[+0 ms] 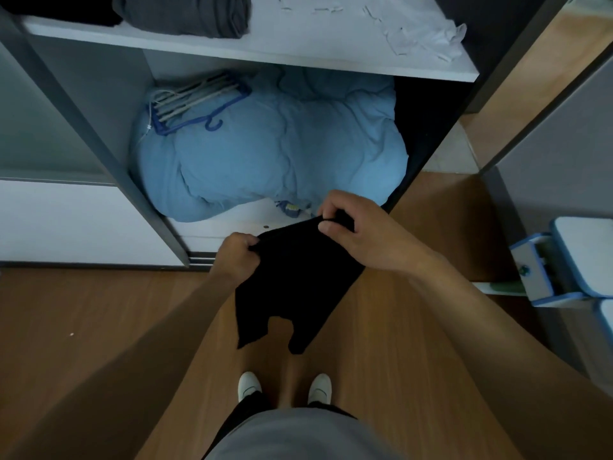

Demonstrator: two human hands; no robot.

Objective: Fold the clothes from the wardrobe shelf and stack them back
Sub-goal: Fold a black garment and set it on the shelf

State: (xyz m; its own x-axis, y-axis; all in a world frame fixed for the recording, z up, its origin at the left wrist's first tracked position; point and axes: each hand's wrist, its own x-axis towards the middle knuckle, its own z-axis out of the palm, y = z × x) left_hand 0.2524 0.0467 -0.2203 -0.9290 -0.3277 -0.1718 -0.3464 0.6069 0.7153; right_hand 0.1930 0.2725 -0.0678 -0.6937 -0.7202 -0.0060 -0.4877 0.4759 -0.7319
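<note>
Black garment is at frame centre, off the shelf, hanging in the air above the wood floor. Its lower edge dangles loose, so the fold looks barely begun.
Left hand grips the garment's top left edge, fingers curled into the cloth. Right hand pinches the top right corner between thumb and forefinger, other fingers bent.
Shelf, across the top of the frame:
- dark grey garment, top left: looks folded, likely done
- black item, far top-left corner: too dark to tell its state
- white garment, top right: crumpled, likely to do

Estimate: mid-task, at least two pieces left.
Lower compartment, mid-left: light blue duvet fills it, with blue hangers lying on its upper left.
</note>
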